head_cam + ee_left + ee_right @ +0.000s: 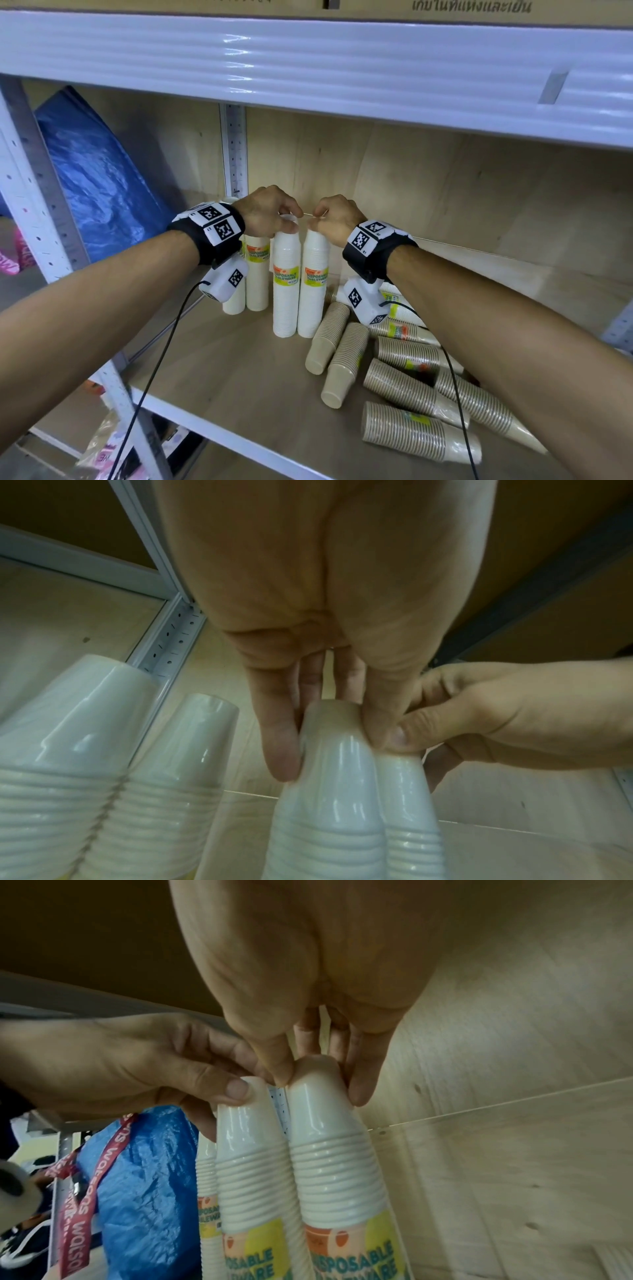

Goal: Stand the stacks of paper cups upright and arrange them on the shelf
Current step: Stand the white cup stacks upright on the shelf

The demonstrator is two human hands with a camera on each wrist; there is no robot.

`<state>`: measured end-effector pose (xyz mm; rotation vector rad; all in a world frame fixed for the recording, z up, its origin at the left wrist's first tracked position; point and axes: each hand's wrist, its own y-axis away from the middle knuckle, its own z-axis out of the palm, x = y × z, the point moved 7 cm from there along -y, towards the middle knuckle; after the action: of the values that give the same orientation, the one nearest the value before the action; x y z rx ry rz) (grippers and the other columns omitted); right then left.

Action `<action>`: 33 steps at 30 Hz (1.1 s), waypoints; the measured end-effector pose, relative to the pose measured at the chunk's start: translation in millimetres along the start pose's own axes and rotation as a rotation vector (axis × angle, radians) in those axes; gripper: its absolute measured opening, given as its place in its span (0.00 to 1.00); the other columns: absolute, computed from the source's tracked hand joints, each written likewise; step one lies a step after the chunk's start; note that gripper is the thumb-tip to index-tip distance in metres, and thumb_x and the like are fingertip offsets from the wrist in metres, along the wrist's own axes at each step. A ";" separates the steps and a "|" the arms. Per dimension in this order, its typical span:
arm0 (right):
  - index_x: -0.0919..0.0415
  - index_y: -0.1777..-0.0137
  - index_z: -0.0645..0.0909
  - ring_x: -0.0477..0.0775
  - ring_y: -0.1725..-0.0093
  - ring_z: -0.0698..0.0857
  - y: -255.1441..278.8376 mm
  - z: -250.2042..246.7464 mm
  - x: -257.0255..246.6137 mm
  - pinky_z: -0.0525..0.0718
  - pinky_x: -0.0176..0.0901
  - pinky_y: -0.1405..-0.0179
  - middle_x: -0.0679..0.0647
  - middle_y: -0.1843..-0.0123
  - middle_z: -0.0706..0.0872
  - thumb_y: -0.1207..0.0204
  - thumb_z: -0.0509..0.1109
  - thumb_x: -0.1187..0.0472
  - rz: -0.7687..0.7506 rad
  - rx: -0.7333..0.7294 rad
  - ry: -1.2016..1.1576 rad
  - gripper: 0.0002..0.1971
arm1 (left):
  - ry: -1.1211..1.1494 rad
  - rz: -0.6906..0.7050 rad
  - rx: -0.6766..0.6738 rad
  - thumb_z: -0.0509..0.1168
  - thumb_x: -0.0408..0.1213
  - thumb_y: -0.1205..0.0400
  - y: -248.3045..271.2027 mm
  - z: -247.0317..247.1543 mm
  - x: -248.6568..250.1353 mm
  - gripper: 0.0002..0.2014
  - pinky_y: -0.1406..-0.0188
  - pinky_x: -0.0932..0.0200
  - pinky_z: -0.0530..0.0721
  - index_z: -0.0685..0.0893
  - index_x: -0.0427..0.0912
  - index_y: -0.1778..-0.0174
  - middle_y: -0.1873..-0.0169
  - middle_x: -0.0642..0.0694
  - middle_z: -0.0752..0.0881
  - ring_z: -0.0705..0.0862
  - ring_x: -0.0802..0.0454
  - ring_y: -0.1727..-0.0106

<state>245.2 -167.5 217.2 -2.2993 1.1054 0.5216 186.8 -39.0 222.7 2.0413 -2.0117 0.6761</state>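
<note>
The left hand (270, 212) grips the top of one upright white cup stack (286, 284), thumb on the near side and fingers curled round the far side, as the left wrist view shows. The right hand (334, 219) grips the top of a second upright white cup stack (313, 284) in the same way, its grip narrow, thumb and fingers closed on the uppermost cup. The two stacks stand side by side, touching or nearly so, in the middle of the shelf (219, 363), their bases on the wooden board. Each is wrapped in clear film and carries a yellow and orange label reading "DISPOSABLE TABLEWARE".

Just left of them and a little farther back stand two more upright white stacks (257, 277), close together against the perforated metal upright (234, 147) at the back.

To the right and nearer lie the brown cup stacks (404, 387), several of them, all on their sides and pointing various ways, some overlapping; how many exactly I cannot tell, as the right forearm covers part of the heap.

A blue plastic bag (99, 181) leans in the far left corner. A red lanyard (92, 1172) hangs in front of the bag in the right wrist view.
</note>
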 end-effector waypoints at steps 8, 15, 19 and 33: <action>0.67 0.42 0.86 0.60 0.43 0.86 -1.6 -3.4 -38.5 0.85 0.46 0.47 0.60 0.41 0.86 0.25 0.72 0.62 -0.080 -0.020 0.131 0.13 | 0.041 -0.094 -0.056 0.73 0.36 0.20 14.8 -23.6 -19.1 0.16 0.56 0.52 0.91 0.86 0.42 0.36 0.41 0.42 0.83 0.85 0.48 0.45; 0.67 0.41 0.85 0.59 0.42 0.85 -5.6 10.6 -81.8 0.82 0.41 0.49 0.59 0.41 0.86 0.23 0.72 0.59 -0.151 -0.028 0.084 0.14 | 0.031 -0.176 -0.002 0.73 0.33 0.21 37.2 -56.8 -47.9 0.13 0.55 0.47 0.91 0.88 0.40 0.40 0.44 0.39 0.83 0.86 0.42 0.45; 0.66 0.39 0.84 0.59 0.43 0.85 -7.6 25.2 -98.5 0.81 0.42 0.50 0.60 0.39 0.85 0.22 0.71 0.57 -0.173 -0.010 0.036 0.16 | 0.003 -0.201 0.034 0.73 0.32 0.21 48.6 -69.5 -64.1 0.13 0.52 0.41 0.91 0.88 0.40 0.40 0.43 0.40 0.84 0.86 0.40 0.43; 0.65 0.43 0.83 0.61 0.46 0.85 -15.1 65.1 -102.6 0.83 0.47 0.49 0.59 0.43 0.85 0.24 0.72 0.58 -0.128 -0.033 0.002 0.13 | -0.011 -0.182 0.114 0.73 0.35 0.21 58.7 -67.2 -91.9 0.16 0.55 0.50 0.91 0.87 0.40 0.37 0.42 0.43 0.84 0.84 0.47 0.43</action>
<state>189.4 -58.9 226.6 -2.3810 0.9493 0.4913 119.5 69.8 230.0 2.2622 -1.8017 0.7592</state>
